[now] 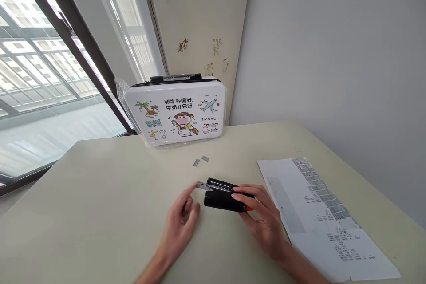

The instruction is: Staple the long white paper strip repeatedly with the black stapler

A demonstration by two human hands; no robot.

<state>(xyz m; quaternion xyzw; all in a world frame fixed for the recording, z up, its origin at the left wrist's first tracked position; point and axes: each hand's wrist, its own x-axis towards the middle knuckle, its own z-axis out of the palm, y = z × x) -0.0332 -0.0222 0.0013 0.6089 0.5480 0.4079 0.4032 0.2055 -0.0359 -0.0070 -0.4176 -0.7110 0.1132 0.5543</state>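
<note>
A black stapler [222,200] is tilted open above the table, its metal staple magazine [208,186] showing between the two black arms. My right hand [264,219] is closed around the stapler's rear end, where a bit of red shows. With its index finger stretched out, my left hand [181,219] touches the front tip of the magazine. The left thumb is apart from that finger and the other fingers are curled, with nothing held. Two small grey strips of staples [196,162] lie on the table beyond the stapler.
Printed paper sheets [293,213] lie at the right, beside my right forearm. A white cartoon-printed case [176,113], partly wrapped in clear plastic, stands at the back of the pale table [100,195]. A window is on the left and a grey wall on the right.
</note>
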